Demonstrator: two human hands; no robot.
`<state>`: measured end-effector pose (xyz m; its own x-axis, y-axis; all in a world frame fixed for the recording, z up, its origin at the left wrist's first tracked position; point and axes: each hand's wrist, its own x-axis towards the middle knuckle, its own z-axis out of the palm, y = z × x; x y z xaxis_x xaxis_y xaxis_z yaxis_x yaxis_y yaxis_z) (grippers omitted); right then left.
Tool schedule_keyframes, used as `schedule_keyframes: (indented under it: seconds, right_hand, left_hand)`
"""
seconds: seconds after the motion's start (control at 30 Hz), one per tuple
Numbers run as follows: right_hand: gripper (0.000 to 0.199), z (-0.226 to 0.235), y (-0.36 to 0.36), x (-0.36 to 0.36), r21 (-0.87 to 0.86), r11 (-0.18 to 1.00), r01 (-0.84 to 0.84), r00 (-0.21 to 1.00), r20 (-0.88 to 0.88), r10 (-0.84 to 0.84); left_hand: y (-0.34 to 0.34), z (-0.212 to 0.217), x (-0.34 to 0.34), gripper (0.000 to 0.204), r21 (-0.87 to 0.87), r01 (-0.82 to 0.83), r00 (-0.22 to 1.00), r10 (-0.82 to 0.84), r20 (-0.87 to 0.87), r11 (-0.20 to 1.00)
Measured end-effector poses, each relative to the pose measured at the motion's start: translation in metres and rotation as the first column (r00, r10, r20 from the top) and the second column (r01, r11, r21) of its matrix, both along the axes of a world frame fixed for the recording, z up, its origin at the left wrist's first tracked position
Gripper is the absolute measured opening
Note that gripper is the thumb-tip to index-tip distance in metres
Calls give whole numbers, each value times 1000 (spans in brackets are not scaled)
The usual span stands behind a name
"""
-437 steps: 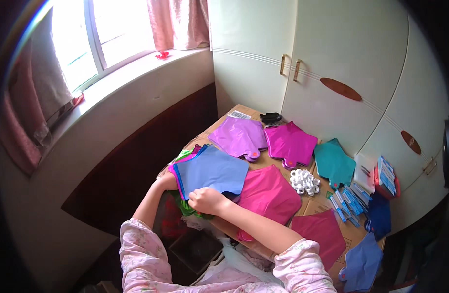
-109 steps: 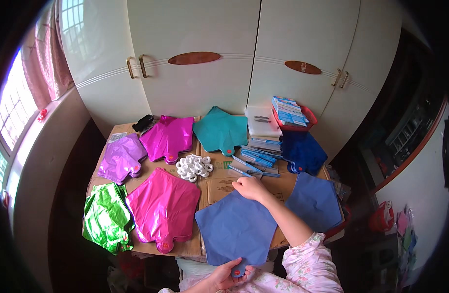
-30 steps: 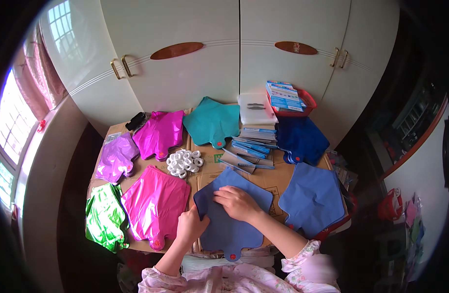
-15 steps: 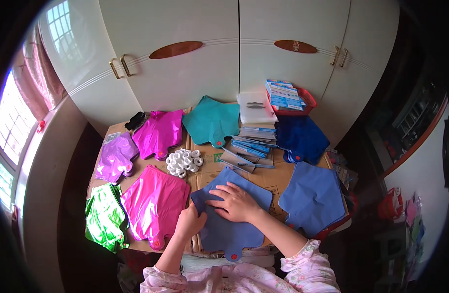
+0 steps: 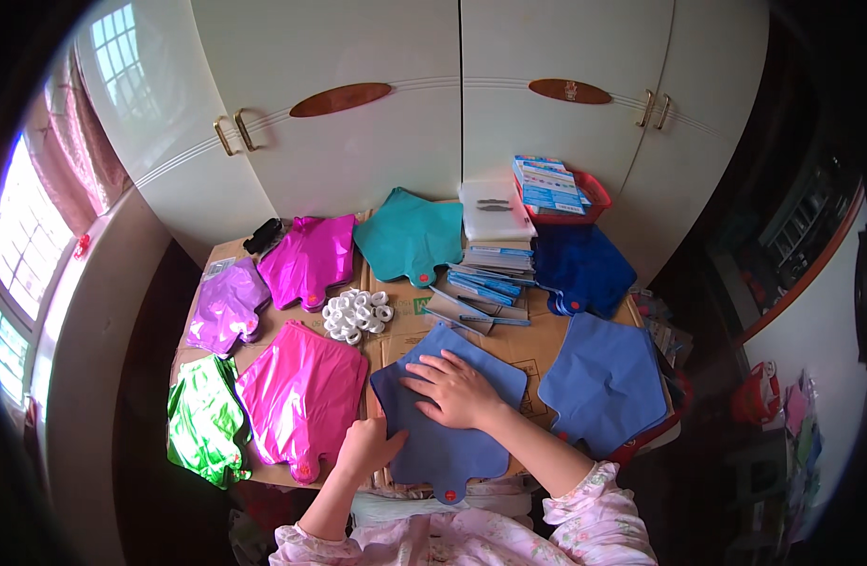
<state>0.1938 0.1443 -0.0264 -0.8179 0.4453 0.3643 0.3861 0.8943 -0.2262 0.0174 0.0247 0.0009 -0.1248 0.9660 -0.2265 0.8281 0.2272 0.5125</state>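
A flat, star-shaped blue foil balloon (image 5: 462,448) lies before me, its rounded tab with a red dot toward my body. My right hand (image 5: 457,389) rests flat on its upper middle, fingers spread. At the balloon's left edge is my left hand (image 5: 367,448), fingers curled and thumb over the foil; the fingertips are hidden. Close on the left lies a shiny pink foil balloon (image 5: 301,401). To the right is a pile of matching blue foil balloons (image 5: 603,382).
White ribbon rolls (image 5: 355,316) sit mid-table on cardboard (image 5: 405,325). Behind are a teal balloon (image 5: 410,241), blue-and-grey packets (image 5: 490,288), clear bags (image 5: 495,212) and a red basket (image 5: 594,196). Magenta (image 5: 311,259), purple (image 5: 228,307), green (image 5: 202,415) and dark blue (image 5: 584,269) balloons lie around.
My left hand has slid down along the balloon's left edge, toward my body. That edge, folded up before, now lies flatter. The right hand stays nearly in place.
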Motion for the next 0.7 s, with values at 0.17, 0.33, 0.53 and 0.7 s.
schedule_keyframes:
  seconds: [0.17,0.33,0.53,0.7]
  right_hand:
    - [42,0,0,1,-4,1000,-14,1000,13,14]
    - [43,2,-1,0,-9,1000,3,1000,22,-2]
    - [39,2,0,1,-4,1000,-25,1000,5,25]
    - [33,0,-4,-4,-22,998,-56,996,-76,54]
  left_hand:
    - [-2,6,4,41,21,-5,999,4,37,1000]
    - [-4,4,6,38,55,-27,998,23,56,998]
    - [-3,2,6,37,62,2,1000,-3,12,998]
    - [-1,-1,0,38,60,49,999,-49,14,997]
